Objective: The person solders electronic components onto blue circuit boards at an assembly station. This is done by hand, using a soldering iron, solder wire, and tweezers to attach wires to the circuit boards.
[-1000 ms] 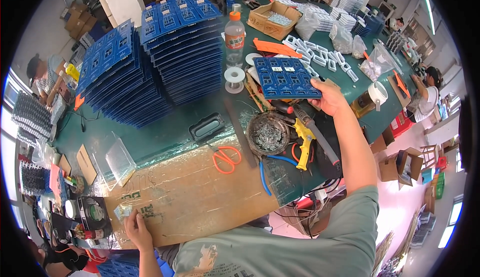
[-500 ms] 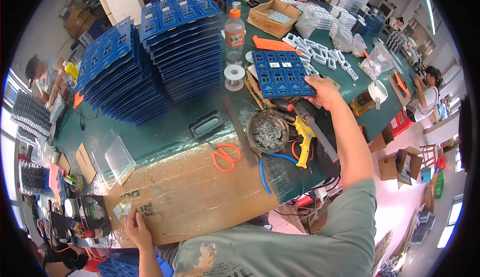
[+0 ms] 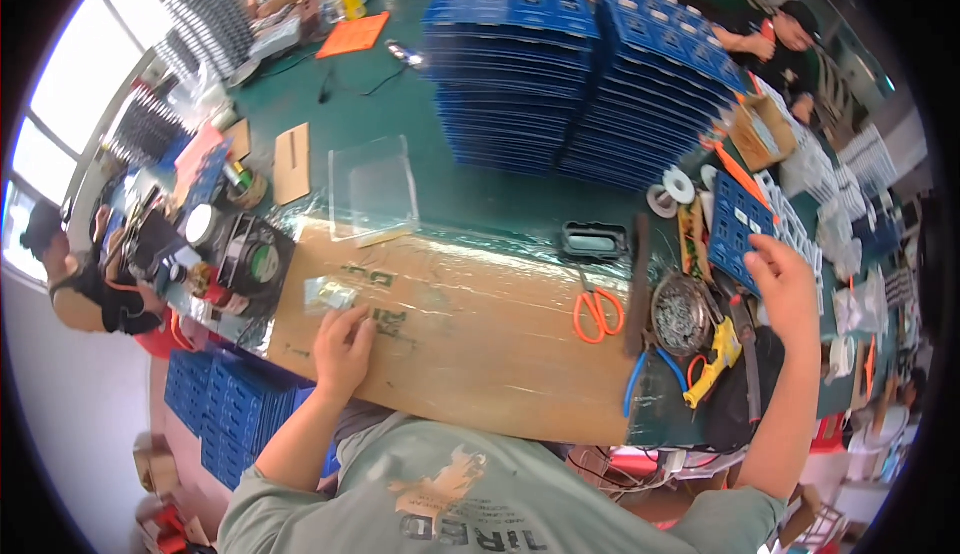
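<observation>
On the right, my right hand (image 3: 788, 279) is beside the lower right edge of a flat blue panel with rows of cut-outs (image 3: 738, 224). Its fingers look loosely apart over the panel's edge, and I see no firm grip. The panel lies tilted among tools and white parts. My left hand (image 3: 343, 344) rests on a brown cardboard sheet (image 3: 480, 354) with fingers loosely bent and nothing visible in them. Just beyond its fingertips lies a small, shiny clear packet (image 3: 328, 296). Orange-handled scissors (image 3: 598, 316) lie on the cardboard's right part.
Tall stacks of blue panels (image 3: 515, 84) stand at the back. A bowl of small clear pieces (image 3: 682, 314), a yellow glue gun (image 3: 714, 362), blue-handled pliers (image 3: 634, 384) and a wire spool (image 3: 678, 186) crowd the right. A small fan (image 3: 262, 262) stands left. Other people sit farther off.
The view has swung left, so the bench appears farther right. My right hand has loosened from the blue panel's corner. My left hand stays near the clear packet.
</observation>
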Tool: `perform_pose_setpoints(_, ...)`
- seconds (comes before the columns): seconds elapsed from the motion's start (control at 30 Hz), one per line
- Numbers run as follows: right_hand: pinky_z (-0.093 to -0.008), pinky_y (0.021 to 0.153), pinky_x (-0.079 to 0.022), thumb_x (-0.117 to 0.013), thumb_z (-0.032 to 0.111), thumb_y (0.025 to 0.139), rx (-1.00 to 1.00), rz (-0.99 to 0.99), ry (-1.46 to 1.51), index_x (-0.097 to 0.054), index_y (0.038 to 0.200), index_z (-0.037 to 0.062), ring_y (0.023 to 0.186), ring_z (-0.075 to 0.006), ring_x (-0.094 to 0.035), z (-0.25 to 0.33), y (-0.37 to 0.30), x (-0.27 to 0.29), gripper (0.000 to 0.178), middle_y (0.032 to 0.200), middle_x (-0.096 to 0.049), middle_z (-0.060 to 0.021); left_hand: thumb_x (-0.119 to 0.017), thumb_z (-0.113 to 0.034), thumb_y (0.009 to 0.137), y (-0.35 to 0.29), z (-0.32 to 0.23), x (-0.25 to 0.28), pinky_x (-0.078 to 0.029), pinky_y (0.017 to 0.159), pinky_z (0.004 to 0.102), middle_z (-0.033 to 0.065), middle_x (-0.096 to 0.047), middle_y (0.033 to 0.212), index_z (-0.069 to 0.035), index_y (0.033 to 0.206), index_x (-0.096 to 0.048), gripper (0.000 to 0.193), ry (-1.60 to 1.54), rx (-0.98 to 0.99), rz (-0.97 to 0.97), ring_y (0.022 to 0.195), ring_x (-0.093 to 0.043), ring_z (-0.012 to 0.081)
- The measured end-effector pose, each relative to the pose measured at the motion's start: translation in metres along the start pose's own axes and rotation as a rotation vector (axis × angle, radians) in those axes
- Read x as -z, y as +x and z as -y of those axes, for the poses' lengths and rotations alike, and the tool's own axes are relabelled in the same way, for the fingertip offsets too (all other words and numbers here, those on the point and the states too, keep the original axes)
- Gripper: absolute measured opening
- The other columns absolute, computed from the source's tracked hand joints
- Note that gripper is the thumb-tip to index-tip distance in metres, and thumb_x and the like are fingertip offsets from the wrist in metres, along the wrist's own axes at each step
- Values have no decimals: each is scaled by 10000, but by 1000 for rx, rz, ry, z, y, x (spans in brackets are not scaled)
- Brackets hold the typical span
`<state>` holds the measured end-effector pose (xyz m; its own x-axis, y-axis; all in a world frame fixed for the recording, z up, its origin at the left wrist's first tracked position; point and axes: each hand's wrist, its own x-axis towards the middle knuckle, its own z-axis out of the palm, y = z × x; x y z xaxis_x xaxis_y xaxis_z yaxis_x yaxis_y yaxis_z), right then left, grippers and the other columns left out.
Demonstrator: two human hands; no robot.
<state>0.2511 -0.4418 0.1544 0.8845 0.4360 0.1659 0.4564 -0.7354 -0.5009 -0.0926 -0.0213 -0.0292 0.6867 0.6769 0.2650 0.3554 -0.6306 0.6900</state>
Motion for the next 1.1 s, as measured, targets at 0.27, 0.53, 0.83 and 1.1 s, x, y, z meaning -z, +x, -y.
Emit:
perform_pose_setpoints(0.27, -434, 738, -538, -684, 219, 879, 657, 382, -407, -671, 1130, 105, 857, -328, -665, 186, 14, -71, 276, 935, -660, -104, -717, -136, 876, 1, -1, 8, -488, 626, 317, 81, -623, 852, -60, 1059, -724, 198, -119, -3, 6, 689, -601, 208)
perform_pose_setpoints(0.53, -437, 750, -548, -649, 209, 897, 947, 361, -359, -678, 1007, 105, 875, -324, -674, 305, 91, -228, 153, 935, -655, -107, -730, -99, 858, 0, 10, 15, -454, 595, 305, 70, -578, 777, -62, 1065, -732, 210, -328, -35, 8, 651, -557, 189)
perform_pose_setpoints(0.83, -463, 825, -542, -644, 196, 858, 863, 299, -403, -742, 970, 132, 952, -339, -673, 381, 223, -382, 161, 1021, -680, -108, -719, -168, 871, 4, 19, 27, -536, 652, 342, 83, -670, 918, -89, 1083, -715, 226, -468, -47, 94, 741, -662, 250)
perform_pose_setpoints(1.1, -452, 853, -548, -636, 115, 818, 862, 602, -766, -771, 989, 167, 1004, -329, -679, 385, 265, -436, 223, 1036, -724, -105, -716, -183, 873, 3, 32, 25, -504, 614, 353, 78, -615, 845, -90, 1083, -713, 229, -594, -28, 120, 703, -621, 252)
